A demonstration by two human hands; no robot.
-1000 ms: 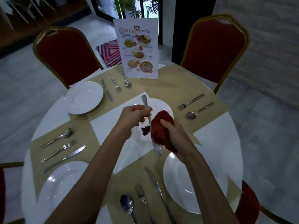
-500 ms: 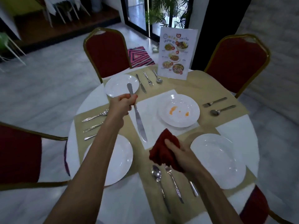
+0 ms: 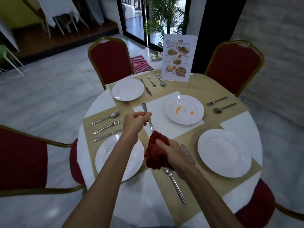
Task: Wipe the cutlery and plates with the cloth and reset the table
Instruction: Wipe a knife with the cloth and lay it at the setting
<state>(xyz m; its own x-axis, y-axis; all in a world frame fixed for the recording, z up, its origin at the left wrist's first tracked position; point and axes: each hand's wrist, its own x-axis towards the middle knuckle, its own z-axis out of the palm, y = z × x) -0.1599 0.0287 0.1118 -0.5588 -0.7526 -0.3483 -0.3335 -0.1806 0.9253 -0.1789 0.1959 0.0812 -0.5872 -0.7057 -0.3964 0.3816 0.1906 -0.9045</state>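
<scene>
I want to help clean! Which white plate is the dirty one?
The plate with orange smears, on the white napkin in the middle of the table near the menu card. The other three plates look clean.

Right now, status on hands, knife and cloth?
Left hand grips knife by handle. Right hand clamps red cloth around blade. Stained plate not yet wiped. Nothing in the way.
</scene>
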